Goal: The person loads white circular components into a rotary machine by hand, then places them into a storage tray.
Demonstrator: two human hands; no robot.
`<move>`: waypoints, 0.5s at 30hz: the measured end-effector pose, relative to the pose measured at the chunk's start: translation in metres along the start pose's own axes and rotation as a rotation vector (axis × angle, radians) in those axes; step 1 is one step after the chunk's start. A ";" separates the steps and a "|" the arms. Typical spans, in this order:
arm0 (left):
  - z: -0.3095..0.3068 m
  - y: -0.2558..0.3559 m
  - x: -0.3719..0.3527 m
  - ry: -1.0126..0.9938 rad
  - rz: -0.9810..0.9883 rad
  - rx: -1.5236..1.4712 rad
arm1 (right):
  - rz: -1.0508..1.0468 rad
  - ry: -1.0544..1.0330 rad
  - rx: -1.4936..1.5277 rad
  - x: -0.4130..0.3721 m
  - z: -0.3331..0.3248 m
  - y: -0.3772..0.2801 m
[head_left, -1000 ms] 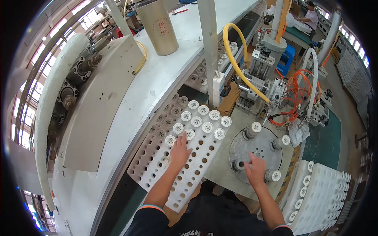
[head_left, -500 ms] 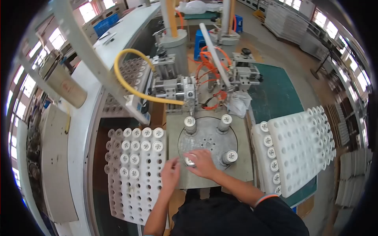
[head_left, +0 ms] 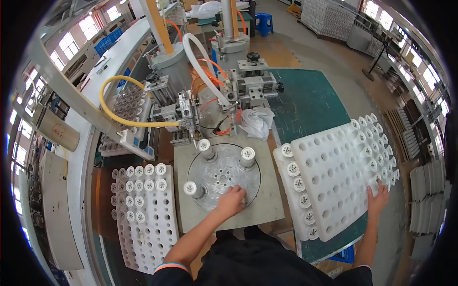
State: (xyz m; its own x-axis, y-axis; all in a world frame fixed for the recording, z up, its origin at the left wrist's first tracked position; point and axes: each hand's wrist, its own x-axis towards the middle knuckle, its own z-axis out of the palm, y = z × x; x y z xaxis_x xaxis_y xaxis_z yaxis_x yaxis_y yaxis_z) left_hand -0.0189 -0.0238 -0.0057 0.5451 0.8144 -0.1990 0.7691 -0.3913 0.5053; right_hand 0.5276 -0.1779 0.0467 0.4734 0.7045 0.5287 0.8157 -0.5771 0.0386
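Note:
My left hand [head_left: 232, 201] is curled over the near right edge of the round metal turntable [head_left: 224, 164]. Its fingers are closed and hide whatever lies beneath them. White round-topped cup-shaped pieces stand in holders on the turntable: one far left [head_left: 204, 145], one far right [head_left: 247, 154], one near left [head_left: 190, 188]. Out to the right, my right hand [head_left: 378, 198] touches the edge of a white foam tray [head_left: 329, 176]. Its thumb and fingers are apart, just beside a white cup-shaped piece [head_left: 377, 178] in that tray.
At the left, another white holed tray [head_left: 143, 238] carries several such pieces in its far rows. Behind the turntable stand metal machine heads [head_left: 255, 86] with orange hoses and a yellow hose [head_left: 107, 102]. A crumpled white cloth [head_left: 257, 123] lies beside them. Under the right tray is a green tabletop [head_left: 305, 97].
My right hand has left the turntable and reached out to the right tray. My left hand has shifted right onto the turntable's near right side. The whole view has also swung.

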 end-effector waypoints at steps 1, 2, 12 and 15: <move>-0.005 0.003 -0.005 0.000 -0.037 0.002 | 0.015 -0.011 0.013 0.002 0.002 0.003; -0.002 0.002 -0.002 -0.004 -0.044 0.000 | 0.027 -0.022 0.028 0.004 0.005 0.003; 0.017 0.007 0.021 0.128 -0.075 0.080 | -0.012 -0.032 -0.090 0.020 0.022 0.011; 0.015 0.002 0.013 0.118 -0.034 0.082 | -0.001 -0.110 -0.039 0.021 0.017 0.005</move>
State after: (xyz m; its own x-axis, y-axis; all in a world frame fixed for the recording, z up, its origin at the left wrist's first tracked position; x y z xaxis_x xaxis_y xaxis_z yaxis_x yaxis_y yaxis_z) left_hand -0.0051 -0.0211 -0.0200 0.4788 0.8706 -0.1128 0.8139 -0.3921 0.4288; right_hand 0.5477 -0.1590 0.0436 0.5077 0.7453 0.4322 0.8039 -0.5902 0.0734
